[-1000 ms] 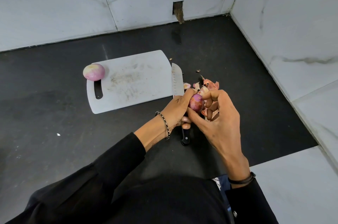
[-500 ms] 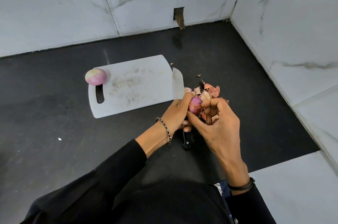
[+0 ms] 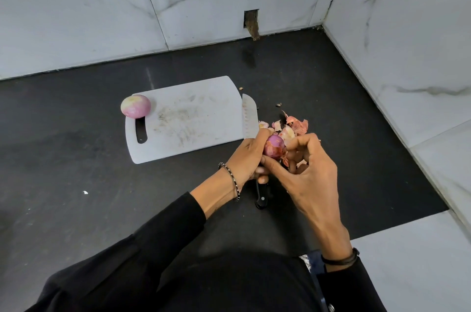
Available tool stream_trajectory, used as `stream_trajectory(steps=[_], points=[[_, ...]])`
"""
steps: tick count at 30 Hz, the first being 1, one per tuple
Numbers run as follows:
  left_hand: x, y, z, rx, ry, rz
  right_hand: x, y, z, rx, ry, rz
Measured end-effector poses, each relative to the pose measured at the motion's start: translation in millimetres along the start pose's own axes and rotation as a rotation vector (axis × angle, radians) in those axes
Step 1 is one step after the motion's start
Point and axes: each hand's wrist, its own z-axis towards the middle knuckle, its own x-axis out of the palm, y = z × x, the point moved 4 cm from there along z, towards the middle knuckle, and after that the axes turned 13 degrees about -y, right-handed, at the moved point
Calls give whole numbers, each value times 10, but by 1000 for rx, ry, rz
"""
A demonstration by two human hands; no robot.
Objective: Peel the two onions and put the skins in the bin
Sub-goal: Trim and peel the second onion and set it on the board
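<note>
Knife beside white cutting board

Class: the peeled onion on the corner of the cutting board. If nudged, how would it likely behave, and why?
The peeled onion is round and sits at the cutting board's edge, so it would probably roll, perhaps off onto the counter. Its bare surface looks smooth, so it may slip in the fingers.

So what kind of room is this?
Probably a kitchen: a white plastic cutting board and a black-handled steel knife lie on a dark counter beside white marble-look walls.
</note>
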Motion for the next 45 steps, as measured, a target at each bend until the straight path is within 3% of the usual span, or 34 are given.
stream_trajectory(steps=[13,21,25,29,36,45], points=[[-55,104,168,-84,-1,-86,-25,-67,49,-3,33,-17],[-115,145,230,-78,-74,-1,46,-55,-36,64,178,76],[-104,135,217,-138,-83,-38,-26,-111,-25,63,109,68],[-110,156,200,-221,-18,-157,-161,-181,19,75,-16,30],[-61,112,103,-227,143,-218,-206,-248,111,-72,-24,-214],[-105,104,71,-128,208,-151,-112,143,49,-69,1,30]])
